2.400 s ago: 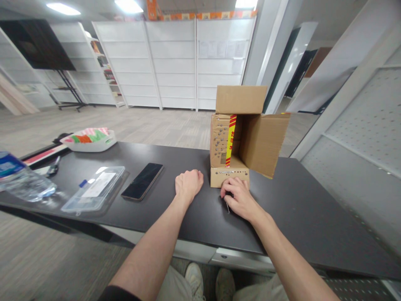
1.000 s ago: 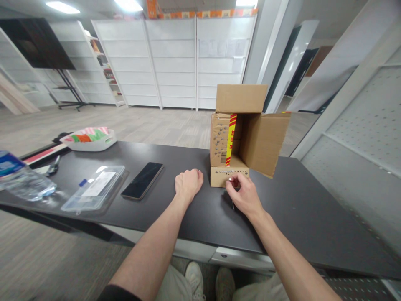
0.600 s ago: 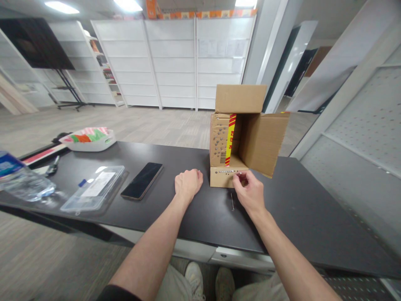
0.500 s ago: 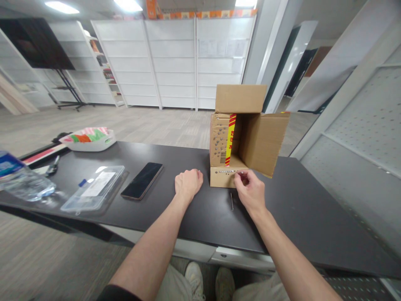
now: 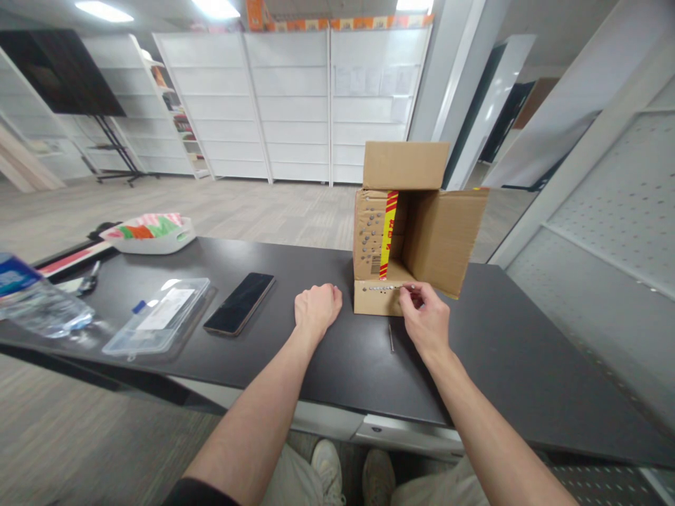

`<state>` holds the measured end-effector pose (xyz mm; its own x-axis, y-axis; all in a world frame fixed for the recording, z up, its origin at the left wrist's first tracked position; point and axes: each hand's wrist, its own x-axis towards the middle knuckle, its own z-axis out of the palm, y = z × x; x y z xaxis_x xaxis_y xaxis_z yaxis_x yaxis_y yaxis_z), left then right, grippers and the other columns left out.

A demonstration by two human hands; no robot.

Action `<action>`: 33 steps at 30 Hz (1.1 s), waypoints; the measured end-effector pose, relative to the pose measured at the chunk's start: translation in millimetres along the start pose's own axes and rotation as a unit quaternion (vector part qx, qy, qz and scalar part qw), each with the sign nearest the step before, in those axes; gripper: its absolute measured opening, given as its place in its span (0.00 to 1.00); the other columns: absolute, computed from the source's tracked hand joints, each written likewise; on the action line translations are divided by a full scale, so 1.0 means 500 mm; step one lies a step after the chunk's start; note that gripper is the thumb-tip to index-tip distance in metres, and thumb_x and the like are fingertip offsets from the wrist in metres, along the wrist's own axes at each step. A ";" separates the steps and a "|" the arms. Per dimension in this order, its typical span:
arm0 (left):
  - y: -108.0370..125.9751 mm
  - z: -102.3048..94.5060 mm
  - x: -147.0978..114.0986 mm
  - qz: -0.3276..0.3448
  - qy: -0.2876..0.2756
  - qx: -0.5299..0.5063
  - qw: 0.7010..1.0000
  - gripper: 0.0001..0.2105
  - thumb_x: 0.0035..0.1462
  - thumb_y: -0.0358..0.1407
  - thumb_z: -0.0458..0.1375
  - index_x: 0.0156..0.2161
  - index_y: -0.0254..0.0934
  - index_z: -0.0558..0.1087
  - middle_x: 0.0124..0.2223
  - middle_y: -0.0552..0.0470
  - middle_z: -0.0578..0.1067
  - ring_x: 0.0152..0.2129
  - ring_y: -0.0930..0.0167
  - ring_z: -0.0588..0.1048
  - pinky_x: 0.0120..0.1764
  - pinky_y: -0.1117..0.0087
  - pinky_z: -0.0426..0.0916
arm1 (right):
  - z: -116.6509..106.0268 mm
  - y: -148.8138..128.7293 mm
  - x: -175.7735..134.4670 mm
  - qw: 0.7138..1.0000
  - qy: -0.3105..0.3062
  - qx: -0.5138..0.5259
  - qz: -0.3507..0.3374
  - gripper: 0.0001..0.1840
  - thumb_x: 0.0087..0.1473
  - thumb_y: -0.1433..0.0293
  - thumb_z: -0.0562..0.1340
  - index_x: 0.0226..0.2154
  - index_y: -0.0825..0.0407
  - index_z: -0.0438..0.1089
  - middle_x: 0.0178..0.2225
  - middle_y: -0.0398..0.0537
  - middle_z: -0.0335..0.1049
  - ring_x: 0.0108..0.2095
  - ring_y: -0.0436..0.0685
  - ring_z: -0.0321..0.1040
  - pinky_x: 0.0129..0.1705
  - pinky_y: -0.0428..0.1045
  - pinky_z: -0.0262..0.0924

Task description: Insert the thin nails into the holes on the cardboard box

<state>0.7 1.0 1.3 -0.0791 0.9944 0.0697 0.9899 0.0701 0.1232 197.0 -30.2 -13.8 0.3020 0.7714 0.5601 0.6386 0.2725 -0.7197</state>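
A cardboard box point(image 5: 447, 232) stands on the dark table, its open side facing me and flaps folded out. Along its low front flap point(image 5: 377, 303) runs a row of small silvery studs, with more scattered over the left flap point(image 5: 363, 263). At the right end of that row, my right hand point(image 5: 426, 316) is closed in a pinch against the flap; whatever is between its fingertips is too small to name. Left of the box, my left hand point(image 5: 318, 307) rests on the table as a fist, its inside hidden. A thin metal rod point(image 5: 391, 338) lies just before the box.
To the left lie a black phone point(image 5: 240, 303) and a clear plastic case point(image 5: 158, 318) with a white label. Farther left are a water bottle point(image 5: 39, 302) and a white basket point(image 5: 152, 242) with colourful contents. The table's front edge is close to my body.
My right hand has shifted slightly to the right along the front flap, still pinched. My left fist and the box stay where they were.
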 end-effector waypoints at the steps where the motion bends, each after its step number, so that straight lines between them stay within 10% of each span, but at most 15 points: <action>1: 0.000 -0.001 0.000 -0.002 -0.001 0.000 1.000 0.24 0.61 0.44 0.39 0.39 0.36 0.77 0.36 0.38 0.77 0.36 0.59 0.77 0.39 0.61 0.67 | 0.000 0.001 0.000 1.000 0.000 -0.001 0.000 0.14 0.53 0.60 0.57 0.34 0.53 0.71 0.30 0.50 0.74 0.28 0.55 0.68 0.34 0.49 0.62; 33: 0.001 -0.005 -0.003 -0.001 -0.001 0.002 1.000 0.23 0.61 0.43 0.40 0.38 0.37 0.77 0.37 0.39 0.78 0.36 0.60 0.77 0.39 0.62 0.67 | 0.013 0.018 0.010 0.997 -0.031 -0.044 -0.048 0.12 0.56 0.63 0.55 0.32 0.52 0.71 0.31 0.49 0.73 0.31 0.56 0.67 0.35 0.49 0.59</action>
<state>1.2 -0.7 3.8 -0.0815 0.9944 0.0677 0.9901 0.0729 0.1203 199.5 -20.1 -19.9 0.1932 0.7791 0.5963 0.7228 0.2980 -0.6235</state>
